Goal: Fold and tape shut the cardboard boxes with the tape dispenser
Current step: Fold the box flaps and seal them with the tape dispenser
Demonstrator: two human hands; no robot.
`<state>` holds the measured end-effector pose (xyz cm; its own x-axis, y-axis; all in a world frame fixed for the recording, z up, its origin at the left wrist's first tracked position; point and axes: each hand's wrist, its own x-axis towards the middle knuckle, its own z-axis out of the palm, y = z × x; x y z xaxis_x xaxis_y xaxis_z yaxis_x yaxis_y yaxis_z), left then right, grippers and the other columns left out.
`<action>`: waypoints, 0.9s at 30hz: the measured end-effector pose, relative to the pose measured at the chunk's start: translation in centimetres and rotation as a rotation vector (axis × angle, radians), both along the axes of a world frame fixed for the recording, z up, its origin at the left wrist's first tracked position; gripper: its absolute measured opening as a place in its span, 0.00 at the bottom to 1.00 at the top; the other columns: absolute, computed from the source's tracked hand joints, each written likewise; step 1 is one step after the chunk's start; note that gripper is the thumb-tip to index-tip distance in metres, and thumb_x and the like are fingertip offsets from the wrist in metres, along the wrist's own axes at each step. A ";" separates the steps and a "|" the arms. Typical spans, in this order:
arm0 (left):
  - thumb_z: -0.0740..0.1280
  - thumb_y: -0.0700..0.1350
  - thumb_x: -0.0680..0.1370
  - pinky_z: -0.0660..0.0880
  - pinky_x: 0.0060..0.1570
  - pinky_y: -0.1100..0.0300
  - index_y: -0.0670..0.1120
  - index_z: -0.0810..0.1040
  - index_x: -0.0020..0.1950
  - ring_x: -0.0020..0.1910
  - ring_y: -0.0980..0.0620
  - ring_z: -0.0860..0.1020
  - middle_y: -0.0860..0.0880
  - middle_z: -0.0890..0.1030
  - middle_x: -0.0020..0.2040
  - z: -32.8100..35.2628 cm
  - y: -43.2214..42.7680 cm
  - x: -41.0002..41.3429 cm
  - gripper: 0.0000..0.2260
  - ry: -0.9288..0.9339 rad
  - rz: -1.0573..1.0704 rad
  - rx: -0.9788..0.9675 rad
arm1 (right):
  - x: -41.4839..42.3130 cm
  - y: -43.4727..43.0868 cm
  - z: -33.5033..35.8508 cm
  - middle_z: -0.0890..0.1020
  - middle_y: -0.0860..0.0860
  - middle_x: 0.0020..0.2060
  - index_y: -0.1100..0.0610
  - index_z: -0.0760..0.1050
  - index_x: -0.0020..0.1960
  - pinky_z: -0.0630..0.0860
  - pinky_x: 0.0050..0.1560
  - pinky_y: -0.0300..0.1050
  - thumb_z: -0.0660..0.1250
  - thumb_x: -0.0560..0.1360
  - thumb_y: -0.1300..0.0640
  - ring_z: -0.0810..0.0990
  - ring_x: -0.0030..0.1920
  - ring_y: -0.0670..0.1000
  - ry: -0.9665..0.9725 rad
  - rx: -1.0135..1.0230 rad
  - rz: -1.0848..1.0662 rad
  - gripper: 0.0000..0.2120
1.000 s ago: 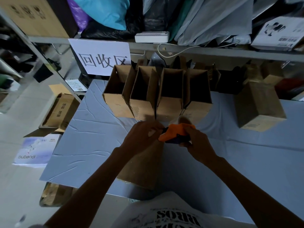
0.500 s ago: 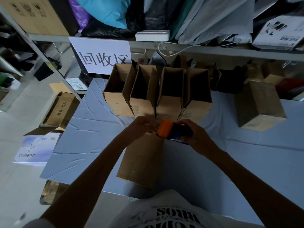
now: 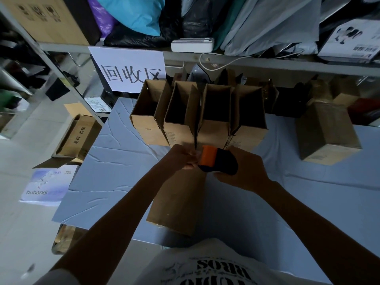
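The box point(image 3: 176, 202), plain matt brown cardboard, lies closed at the near edge of the wrinkled grey surface point(image 3: 115, 161), its far end hidden under both grips. Over that end the right grip point(image 3: 246, 169) clasps the dispenser point(image 3: 216, 161), black-bodied with an orange front. The left grip point(image 3: 183, 157) bunches its fingers at the orange end; whether it pinches anything is too blurred to tell. Four open boxes point(image 3: 211, 132) stand along the far edge.

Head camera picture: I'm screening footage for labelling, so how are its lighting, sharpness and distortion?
Head view: dim, the open boxes nearly black inside; wide-angle distortion splays that row and slants the shelf; the left hand beside the tape dispenser is slightly blurred, the right hand sharper.
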<state>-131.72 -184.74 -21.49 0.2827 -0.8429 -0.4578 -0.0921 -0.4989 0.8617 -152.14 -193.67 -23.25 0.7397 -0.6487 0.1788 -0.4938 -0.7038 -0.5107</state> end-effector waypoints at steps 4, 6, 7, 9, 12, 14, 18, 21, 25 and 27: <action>0.65 0.33 0.77 0.76 0.34 0.69 0.32 0.79 0.50 0.33 0.55 0.78 0.44 0.78 0.35 -0.7 -0.5 -0.3 0.06 -0.179 0.033 0.039 | 0.4 -0.3 0.1 0.80 0.48 0.42 0.55 0.75 0.54 0.70 0.40 0.36 0.70 0.63 0.31 0.77 0.39 0.45 0.035 0.027 0.025 0.32; 0.65 0.33 0.77 0.76 0.36 0.66 0.33 0.80 0.48 0.34 0.53 0.78 0.40 0.80 0.38 -1.2 -0.7 -0.6 0.05 -0.317 0.023 0.035 | 0.5 -0.5 -0.2 0.81 0.48 0.43 0.54 0.74 0.54 0.68 0.38 0.34 0.73 0.63 0.34 0.77 0.40 0.46 0.061 0.019 0.030 0.30; 0.65 0.33 0.76 0.76 0.38 0.62 0.34 0.81 0.46 0.36 0.51 0.79 0.39 0.81 0.40 -1.4 -0.8 -0.7 0.05 -0.386 0.022 0.029 | 0.4 -0.6 -0.3 0.80 0.47 0.43 0.54 0.74 0.54 0.67 0.37 0.33 0.73 0.63 0.34 0.76 0.39 0.45 0.083 0.016 0.027 0.29; 0.65 0.33 0.75 0.76 0.41 0.58 0.36 0.82 0.44 0.39 0.49 0.79 0.39 0.82 0.42 -1.6 -0.8 -0.3 0.06 -0.518 0.036 0.011 | -0.2 -1.0 -0.6 0.78 0.45 0.42 0.52 0.73 0.53 0.65 0.36 0.33 0.72 0.63 0.33 0.74 0.38 0.43 0.157 0.001 0.002 0.29; 0.66 0.34 0.75 0.78 0.48 0.53 0.35 0.83 0.45 0.42 0.44 0.81 0.38 0.83 0.42 -2.1 -0.6 1.7 0.06 -0.541 0.117 0.038 | -2.4 -1.8 -0.8 0.74 0.42 0.38 0.51 0.72 0.50 0.65 0.33 0.34 0.70 0.63 0.31 0.73 0.36 0.43 0.248 -0.013 -0.058 0.28; 0.67 0.33 0.74 0.78 0.45 0.54 0.36 0.83 0.45 0.39 0.45 0.81 0.37 0.83 0.43 -2.4 -0.1 2.4 0.05 -0.443 0.112 0.092 | -4.0 -2.2 -1.0 0.72 0.41 0.36 0.50 0.71 0.48 0.68 0.34 0.37 0.67 0.61 0.28 0.74 0.36 0.44 0.300 -0.019 -0.051 0.29; 0.69 0.38 0.76 0.77 0.43 0.60 0.38 0.82 0.48 0.45 0.47 0.82 0.41 0.83 0.47 -2.7 -0.5 0.7 0.05 -0.409 0.034 0.046 | -5.9 -2.6 -1.4 0.72 0.40 0.34 0.48 0.68 0.47 0.68 0.34 0.38 0.67 0.61 0.27 0.73 0.34 0.43 0.371 -0.015 -0.099 0.28; 0.69 0.36 0.75 0.76 0.52 0.54 0.36 0.82 0.50 0.49 0.46 0.81 0.40 0.83 0.49 -2.6 -1.2 0.0 0.06 -0.344 -0.053 0.033 | -7.0 -3.0 -1.4 0.70 0.40 0.32 0.47 0.66 0.44 0.64 0.32 0.37 0.67 0.62 0.28 0.71 0.32 0.41 0.407 -0.021 -0.135 0.26; 0.70 0.36 0.74 0.77 0.54 0.52 0.35 0.82 0.51 0.49 0.44 0.81 0.38 0.83 0.48 -3.2 -1.4 -0.2 0.07 -0.328 -0.046 0.046 | -7.6 -3.1 -1.8 0.71 0.40 0.33 0.49 0.68 0.47 0.66 0.34 0.38 0.67 0.62 0.28 0.71 0.32 0.43 0.441 -0.032 -0.133 0.28; 0.70 0.37 0.74 0.77 0.55 0.51 0.36 0.82 0.52 0.50 0.45 0.81 0.39 0.83 0.49 -3.7 -1.4 -0.3 0.08 -0.344 -0.045 0.060 | -7.4 -3.1 -2.0 0.71 0.40 0.33 0.49 0.69 0.48 0.66 0.34 0.38 0.67 0.62 0.28 0.72 0.32 0.43 0.455 -0.039 -0.134 0.29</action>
<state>-132.00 -186.15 -25.15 0.3920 -0.8326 -0.3912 -0.3948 -0.5364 0.7459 -159.50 -196.80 -25.30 0.6585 -0.7432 -0.1181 -0.7492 -0.6327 -0.1960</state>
